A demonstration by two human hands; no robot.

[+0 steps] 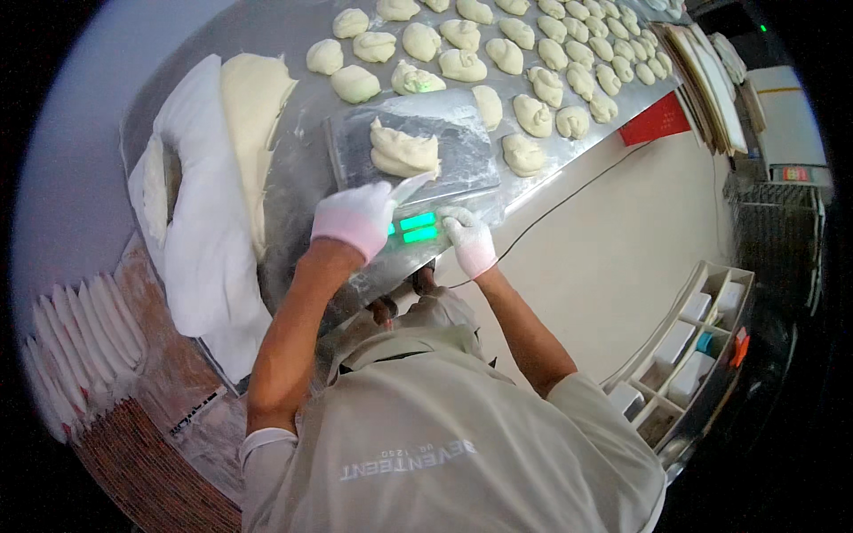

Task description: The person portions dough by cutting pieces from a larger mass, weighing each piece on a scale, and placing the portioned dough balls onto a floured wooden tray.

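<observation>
My left hand [353,216], in a white and pink glove, is closed around a knife [410,187] with a pale blade. Its tip points up and right, close to the lower edge of a dough piece [404,149]. That lump lies on the floured metal plate [466,169] of a scale with a lit green display [419,227]. Beside the display, at the scale's front right, is my right hand [469,240], gloved alike. Its fingers are curled together; whatever they hold, if anything, is hidden.
Several dough pieces [462,65] cover the metal table [298,133] beyond the scale. At left, a white cloth [209,204] partly covers a large dough slab [253,98]. A cable [569,200] runs over the floor. A divided bin [684,355] stands right; stacked boards [702,84] are far right.
</observation>
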